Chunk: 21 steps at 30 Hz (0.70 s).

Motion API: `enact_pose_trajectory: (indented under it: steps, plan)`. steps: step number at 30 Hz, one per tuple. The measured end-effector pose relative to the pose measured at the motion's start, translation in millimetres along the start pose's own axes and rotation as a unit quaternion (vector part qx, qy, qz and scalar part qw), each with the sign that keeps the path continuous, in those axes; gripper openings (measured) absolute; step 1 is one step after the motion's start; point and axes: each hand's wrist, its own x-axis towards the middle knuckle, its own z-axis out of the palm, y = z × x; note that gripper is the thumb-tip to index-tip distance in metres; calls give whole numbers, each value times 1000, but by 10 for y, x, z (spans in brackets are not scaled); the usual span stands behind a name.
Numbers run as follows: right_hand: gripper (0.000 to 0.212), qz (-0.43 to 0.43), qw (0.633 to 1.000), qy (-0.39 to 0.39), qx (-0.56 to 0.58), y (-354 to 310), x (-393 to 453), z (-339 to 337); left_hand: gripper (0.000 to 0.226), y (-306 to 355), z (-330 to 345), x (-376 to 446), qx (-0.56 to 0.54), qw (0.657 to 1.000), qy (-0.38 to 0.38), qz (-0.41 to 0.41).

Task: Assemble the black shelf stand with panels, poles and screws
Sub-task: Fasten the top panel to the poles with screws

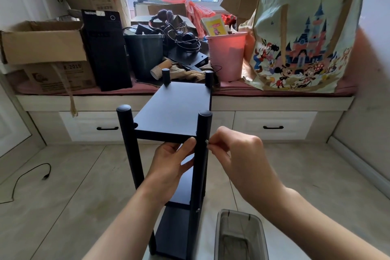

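Right hand point(234, 150) pinching a screw point(207, 142) at the near-right pole point(201, 154), left hand point(171, 167) gripping under the top panel point(175, 112); best kept square while driven.

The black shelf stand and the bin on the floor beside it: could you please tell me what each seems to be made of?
Top panel: probably laminated board, matte black, with a flat, even surface and a square edge. Near-right pole: smooth matte black with a rounded cap; painted metal or plastic, I cannot tell which. Bin: translucent grey plastic, since its inner walls show through.
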Motion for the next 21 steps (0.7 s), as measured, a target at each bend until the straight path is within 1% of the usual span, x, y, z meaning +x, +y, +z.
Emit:
enact_pose_trajectory:
  steps: [1,2,4,5,6,7,8,11,14,18,21]
  plan:
    - [9,27,999,-1,26,-6,1,3,37,0,-5,1,1,1000,0,-1]
    - [8,73,995,-5,68,-15,5,1,35,0,-10,3,3,1000,-1,-3]
    - [8,179,967,-15,179,-39,25,-8,33,0,-13,7,6,1000,-4,-3]
    - [8,217,949,-18,227,-48,34,-14,33,3,-14,4,8,1000,-4,-3]
    - [8,238,937,-19,254,-50,38,-15,33,6,-13,2,10,1000,-4,-4]
    - [8,244,933,-19,263,-57,39,-11,33,7,-13,0,10,1000,-4,-5]
    - [9,235,939,-17,249,-62,32,-3,34,7,-10,-3,11,1000,-3,-6]
    - [12,163,975,-3,150,-75,-9,43,34,11,2,3,7,1000,7,-6]
    - [7,126,985,8,118,-75,-22,72,33,25,-1,13,-3,1000,16,-10]
    - [5,112,988,5,109,-72,-19,64,30,26,-13,1,-8,1000,3,-8]
    - [4,141,982,4,124,-78,-11,65,32,21,-22,-8,-6,1000,-5,-1]
